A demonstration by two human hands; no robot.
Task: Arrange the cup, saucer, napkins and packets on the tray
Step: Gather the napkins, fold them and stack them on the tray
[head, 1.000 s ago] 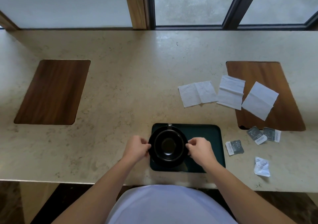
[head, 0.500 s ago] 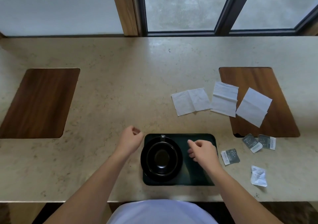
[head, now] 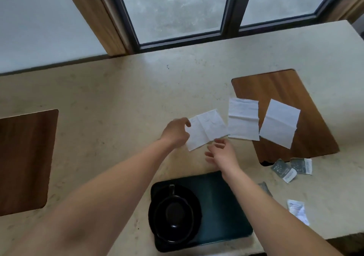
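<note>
A black cup (head: pixel 173 216) stands on a black saucer (head: pixel 195 200) at the left end of the dark green tray (head: pixel 222 202), near the counter's front edge. Beyond the tray lie three white napkins. My left hand (head: pixel 174 132) pinches the left edge of the nearest napkin (head: pixel 206 129), thumb on top. My right hand (head: pixel 222 153) hovers with fingers apart at that napkin's lower edge, one fingertip touching it. The other two napkins (head: pixel 243 119) (head: pixel 279 127) lie flat to the right. Several packets (head: pixel 282 169) (head: pixel 301 165) (head: pixel 297 211) lie right of the tray, one (head: pixel 265 188) partly behind my forearm.
The beige stone counter (head: pixel 118 102) has a wooden inlay on the right (head: pixel 285 88), under the third napkin, and another on the left (head: pixel 23 157). A window with dark frames (head: pixel 230 9) runs along the back. The counter's front edge is just below the tray.
Both hands left the saucer and moved forward from the tray to the leftmost napkin. My head tilted up and right. Cup and saucer stay on the tray.
</note>
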